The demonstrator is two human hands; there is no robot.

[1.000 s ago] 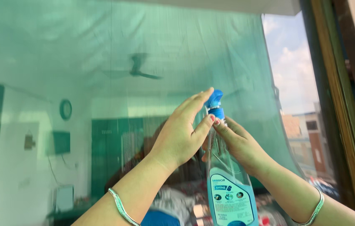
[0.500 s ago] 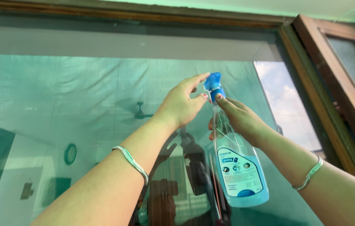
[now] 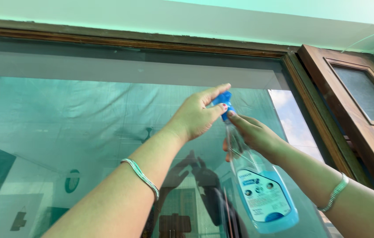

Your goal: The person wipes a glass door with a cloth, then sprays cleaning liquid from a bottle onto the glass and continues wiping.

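Your left hand (image 3: 195,117) pinches the blue spray head (image 3: 225,102) of the spray bottle (image 3: 257,185), hiding most of the nozzle, while your right hand (image 3: 251,134) wraps closed around the bottle's clear neck just below it. The bottle tilts down to the right, blue liquid filling its lower part, its base cut off at the near edge. Beyond it, the window glass (image 3: 63,132) shows a hazy green reflection inside a brown wooden frame (image 3: 319,110).

A clear plastic spray bottle (image 3: 257,185) with blue liquid, a blue nozzle and a blue-and-white label is raised, tilted, before green-tinted glass.
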